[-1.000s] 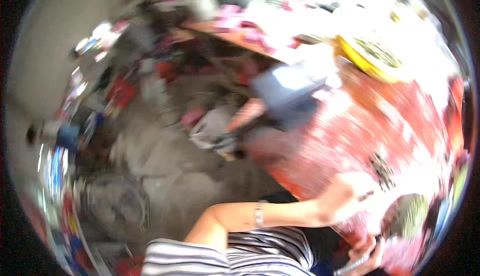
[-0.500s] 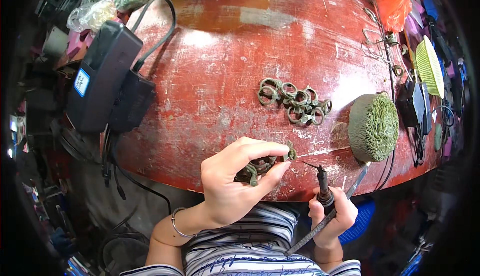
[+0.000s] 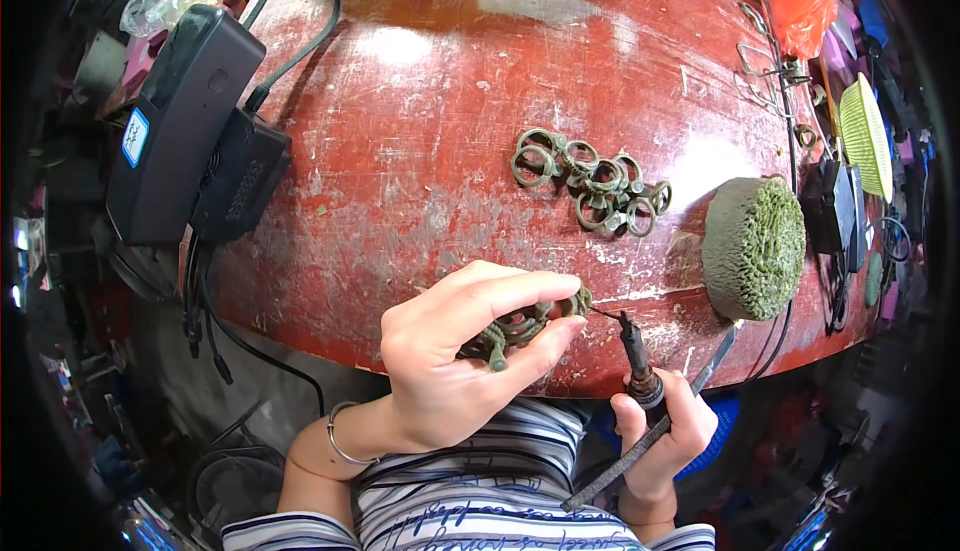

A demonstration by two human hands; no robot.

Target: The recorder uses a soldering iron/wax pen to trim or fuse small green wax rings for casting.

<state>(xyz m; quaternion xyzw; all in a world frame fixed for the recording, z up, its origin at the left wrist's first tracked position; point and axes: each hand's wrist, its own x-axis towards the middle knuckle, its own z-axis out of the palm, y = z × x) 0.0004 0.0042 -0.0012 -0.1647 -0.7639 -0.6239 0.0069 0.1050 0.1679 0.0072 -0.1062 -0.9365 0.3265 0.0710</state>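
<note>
My left hand point(image 3: 430, 366) is closed around several dark green rings point(image 3: 515, 327), partly hidden by its fingers. Between thumb and forefinger it pinches one green ring point(image 3: 577, 301). In my right hand point(image 3: 672, 436) is a dark pen-like tool point(image 3: 636, 351) with a thin needle tip. That tip reaches the pinched ring or lies just beside it; I cannot tell if they touch. The same hand also grips a long grey rod point(image 3: 612, 476) with a flat blade at its far end. Beyond my hands, a loose cluster of green rings point(image 3: 597, 179) lies on the red table point(image 3: 430, 171).
A round green block point(image 3: 752, 249) with a rough, ridged face stands at the right. Black power adapters point(image 3: 240, 179) with cables sit at the left edge. Farther right are bent wires point(image 3: 765, 71), a yellow-green basket point(image 3: 866, 136) and an orange plastic bag point(image 3: 800, 3).
The needle tip has come closer to the pinched ring, closing the small gap. The view has shifted slightly, so the yellow basin at the back is almost out of frame.
</note>
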